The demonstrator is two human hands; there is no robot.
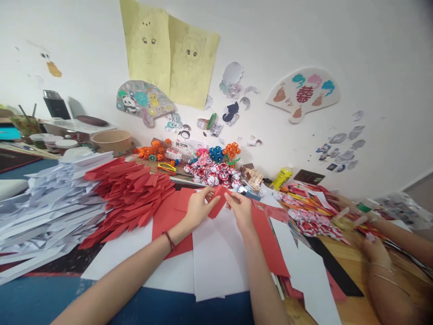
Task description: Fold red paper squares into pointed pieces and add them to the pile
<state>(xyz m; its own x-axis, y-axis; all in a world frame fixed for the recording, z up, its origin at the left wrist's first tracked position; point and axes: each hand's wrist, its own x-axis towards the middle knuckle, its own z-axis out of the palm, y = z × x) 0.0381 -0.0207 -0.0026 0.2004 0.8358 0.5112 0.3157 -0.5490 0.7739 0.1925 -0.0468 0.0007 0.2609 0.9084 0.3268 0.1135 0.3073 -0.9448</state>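
- Pinching one small folded red paper (219, 197), the left hand (199, 206) and right hand (240, 208) are close together, fingers closed on its two sides.
- That paper is held up over the far end of the white sheets (219, 266), which lie on the counter (43, 300).
- Larger red sheets (172, 228) lie to the left, partly under the white ones.
- Farther left are heaps of folded red strips (131, 196) and folded white strips (57, 207).
- Beyond the hands sit red-and-white paper flowers (213, 175) and yellow-handled scissors (166, 167).
- At right, another person's hands (376, 250) are over the wooden surface (352, 241).
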